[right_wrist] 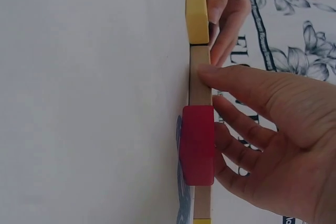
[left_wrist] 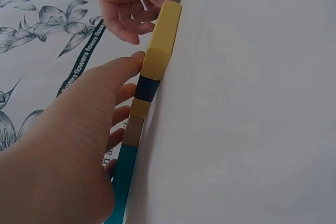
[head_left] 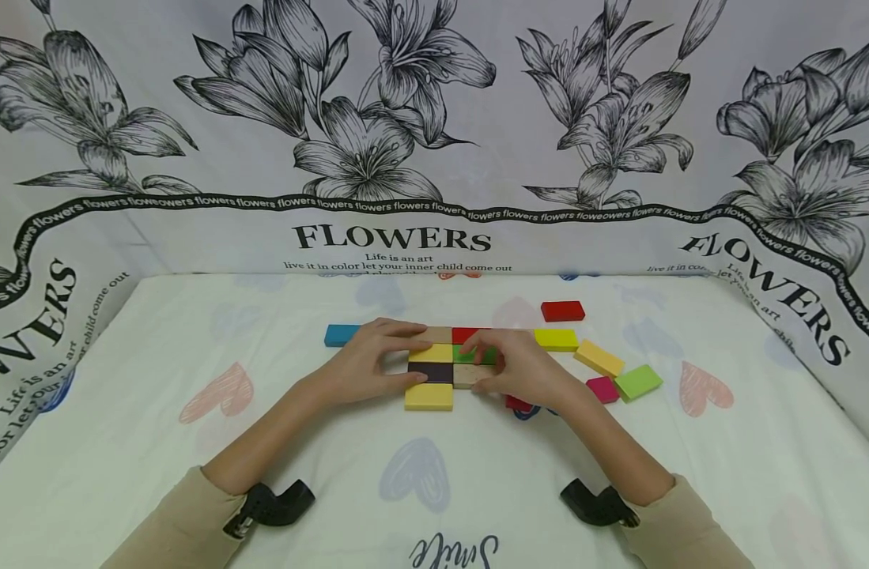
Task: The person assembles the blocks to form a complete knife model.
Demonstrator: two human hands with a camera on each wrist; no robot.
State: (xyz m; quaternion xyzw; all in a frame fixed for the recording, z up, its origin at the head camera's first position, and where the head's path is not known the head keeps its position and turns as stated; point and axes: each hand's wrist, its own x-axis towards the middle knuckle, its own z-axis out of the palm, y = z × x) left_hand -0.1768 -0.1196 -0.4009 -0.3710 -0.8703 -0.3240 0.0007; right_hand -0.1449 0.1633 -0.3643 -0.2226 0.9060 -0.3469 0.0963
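Observation:
Flat coloured blocks lie edge to edge on the bed-like white cloth. My left hand [head_left: 359, 359] rests at the left, its fingers straight over the far row and thumb touching the black block [head_left: 434, 372]. Beside that, my right hand [head_left: 523, 363] pinches the plain wood block [head_left: 466, 376], thumb on its near edge [right_wrist: 200, 87], index finger over the green block [head_left: 477, 357]. A yellow block [head_left: 428, 397] is nearest me. The far row has a blue block [head_left: 340, 336], a red block [head_left: 471, 335] and a bright yellow block [head_left: 557, 341]. My right hand partly hides a crimson block [head_left: 517, 403].
Loose to the right lie an orange-yellow block [head_left: 599, 358], a pink block [head_left: 602, 390] and a light green block [head_left: 638, 382]. A separate red block [head_left: 562, 310] lies behind the far row. Flower-printed cloth [head_left: 583, 245] rises at the back and sides.

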